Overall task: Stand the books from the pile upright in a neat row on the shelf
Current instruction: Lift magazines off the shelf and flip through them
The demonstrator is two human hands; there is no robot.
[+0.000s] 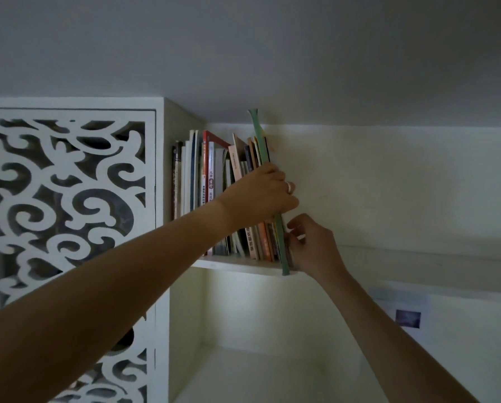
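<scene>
Right hand (310, 242): nearest the camera, low at the right end of the row; its fingers (294, 238) are curled against the bottom of the green book, pinching its lower edge just above the shelf.
Left hand (260, 196): a little further in and higher, wrapped over the leaning books and the green book's spine at mid-height; a ring shows on one finger. The fingers hold the group together.
Green book (272, 181): tall, thin, outermost on the right, slightly tilted, its foot jutting past the shelf's front edge, its top rising above its neighbours.
Row of books (211, 184): upright at the left, leaning rightward in the middle toward the hands.
Shelf (237, 264): white board, high up, carrying the row.
Carved panel (66, 199): white fretwork door left of the shelf.
Wall (388, 184): pale, behind and right of the row.
Handling, as a judgement: the green book looks light and floppy, likely to bow or slide; best held low by the spine with a second hand steadying its middle, then pushed back flush.
Pile: not in view.
</scene>
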